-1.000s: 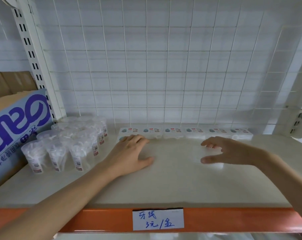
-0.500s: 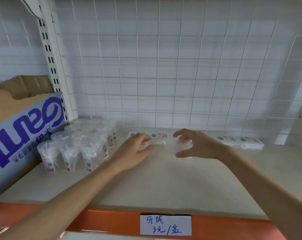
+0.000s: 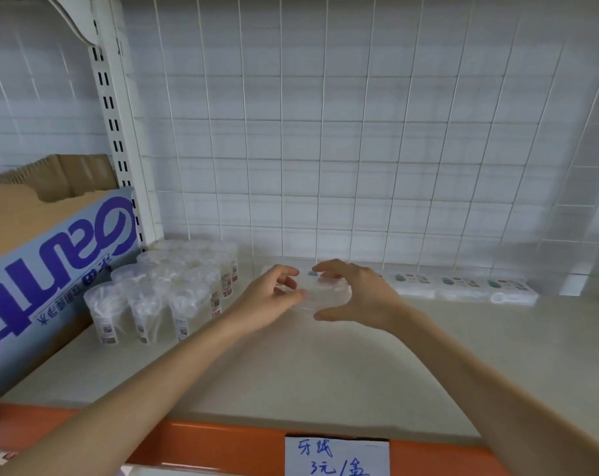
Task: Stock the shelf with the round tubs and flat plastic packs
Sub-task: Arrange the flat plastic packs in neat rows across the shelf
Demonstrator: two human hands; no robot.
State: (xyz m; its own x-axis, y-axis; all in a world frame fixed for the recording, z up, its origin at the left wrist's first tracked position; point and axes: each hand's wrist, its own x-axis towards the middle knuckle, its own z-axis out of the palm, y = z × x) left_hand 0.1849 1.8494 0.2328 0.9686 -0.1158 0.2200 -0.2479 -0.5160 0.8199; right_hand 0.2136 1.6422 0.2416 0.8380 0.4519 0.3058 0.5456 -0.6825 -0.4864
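flat plastic pack (image 3: pixel 327 294) being held near the back row of packs (image 3: pixel 462 286) | left hand (image 3: pixel 270 298) pinching it, right hand (image 3: pixel 359 297) curling round it | advice — keeping it level, sliding it flush into line

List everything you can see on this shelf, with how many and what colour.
round tubs: roughly ten, clear, clustered at shelf's left
flat packs: one row, count unclear, white, along the back
clear pack: one, between both hands
cardboard box: one, blue and white, far left
wire grid: one, white, behind
shelf: one, cream, orange front edge
price label: one, white, front edge
left hand: holds clear pack
right hand: holds clear pack
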